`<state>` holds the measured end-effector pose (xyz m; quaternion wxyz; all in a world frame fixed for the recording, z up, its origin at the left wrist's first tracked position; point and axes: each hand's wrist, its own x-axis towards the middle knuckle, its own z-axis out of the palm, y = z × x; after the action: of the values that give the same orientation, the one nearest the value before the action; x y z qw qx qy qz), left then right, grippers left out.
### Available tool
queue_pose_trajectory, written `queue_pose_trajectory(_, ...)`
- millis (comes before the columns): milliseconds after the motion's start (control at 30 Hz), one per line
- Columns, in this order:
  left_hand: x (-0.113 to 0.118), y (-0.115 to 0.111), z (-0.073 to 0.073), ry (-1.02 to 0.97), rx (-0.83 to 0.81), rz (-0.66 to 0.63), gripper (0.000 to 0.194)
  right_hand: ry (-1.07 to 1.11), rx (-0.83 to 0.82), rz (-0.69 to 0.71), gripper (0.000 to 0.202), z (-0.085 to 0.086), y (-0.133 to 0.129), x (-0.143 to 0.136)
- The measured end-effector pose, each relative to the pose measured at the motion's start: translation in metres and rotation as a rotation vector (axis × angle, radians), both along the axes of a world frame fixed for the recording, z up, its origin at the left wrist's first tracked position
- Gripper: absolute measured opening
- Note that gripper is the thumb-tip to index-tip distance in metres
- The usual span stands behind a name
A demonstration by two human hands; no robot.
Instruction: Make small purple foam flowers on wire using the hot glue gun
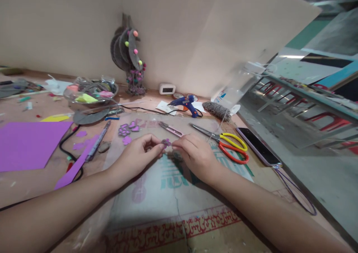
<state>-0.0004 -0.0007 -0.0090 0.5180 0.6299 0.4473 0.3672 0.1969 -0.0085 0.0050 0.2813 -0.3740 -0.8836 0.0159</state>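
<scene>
Both hands are meeting near the middle of the table [16, 184], over a pale printed sheet [148, 212]. Left hand [147, 150] is pinching a small purple-and-grey piece [167, 143] between thumb and forefinger, the other fingers curling in behind. Right hand [197, 154] is bringing its bunched fingertips to the right edge of that piece; whether they are gripping it or only touching it, I cannot tell. Just left of the piece, beyond the left wrist, a group of purple shapes with grey edges [128, 129] is lying on the sheet, with a plain purple flower [126, 140] sitting just below it. Behind the right hand a pink tool [171, 129] is lying flat, and scissors [216, 136] with one yellow and one orange handle are resting to the right, near a phone [258, 146]. Farther back, a blue glue gun [186, 103] is lying between a small white clock [167, 89] and a roll of grey yarn [217, 111]. On the left, a pen [97, 141] is lying beside a purple strip [74, 167], and a big purple sheet [30, 145] is spreading toward the edge of view. Behind these, a bowl [103, 102] is holding coloured scraps, while a grey decoration with bright balls [125, 50] is hanging against the wall [69, 25].
</scene>
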Motion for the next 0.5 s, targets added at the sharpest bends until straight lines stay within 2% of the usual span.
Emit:
queue_pose_trajectory(233, 0.0, 0.0, 0.002, -0.023, -0.032, -0.018, 0.015, 0.202, -0.338, -0.211, 0.012, 0.0, -0.001, -0.011)
queue_pose_trajectory(400, -0.001, 0.0, 0.001, -0.022, -0.024, -0.035, 0.016, 0.387, -0.56, -0.224, 0.013, -0.001, -0.004, -0.018)
queue_pose_trajectory(500, -0.001, 0.0, -0.002, -0.047, -0.033, -0.045, 0.016, 0.433, -0.625, -0.234, 0.015, -0.001, -0.004, -0.019)
